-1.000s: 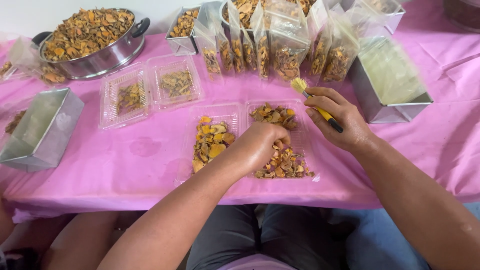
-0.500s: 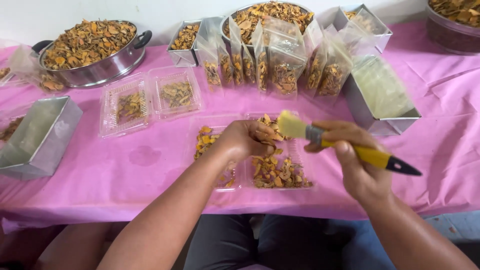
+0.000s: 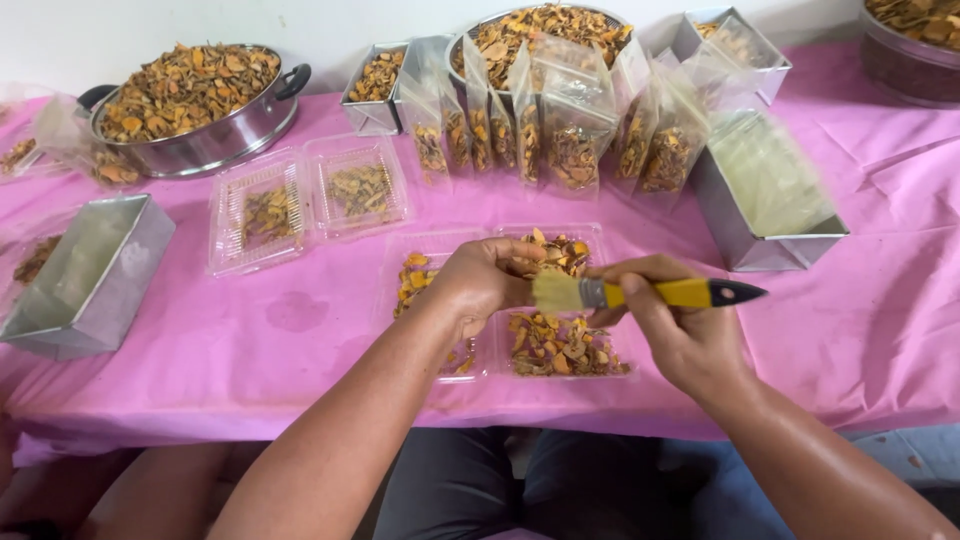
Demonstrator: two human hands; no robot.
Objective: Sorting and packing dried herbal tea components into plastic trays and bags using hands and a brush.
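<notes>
Paintbrush [image 3: 640, 293], yellow-handled with a black tip and pale bristles, lies level in the right hand [image 3: 680, 335], whose fingers are clenched round the handle; it hovers just above the open clear plastic clamshell tray [image 3: 500, 300], bristles pointing toward the left hand [image 3: 480, 283]. That hand is curled over the tray's middle, fingers closed on something too hidden to make out. The tray holds dried orange and brown slices [image 3: 560, 345] in both halves. Behind the tray to its left lies a second clear clamshell [image 3: 305, 200] with a thinner layer of the same slices. Farther back on that side stands a steel pot [image 3: 200, 110] heaped with slices. Directly behind the tray is a row of clear pouches [image 3: 560, 130], each partly filled, in front of a round steel bowl [image 3: 540, 25] piled high. To the tray's right sits a rectangular steel tin [image 3: 770, 195] with a pale lining; well to its left lies another steel tin [image 3: 85, 275], tilted. Everything rests on a pink tablecloth [image 3: 880, 330], creased and faintly stained, before a white wall [image 3: 120, 30].
</notes>
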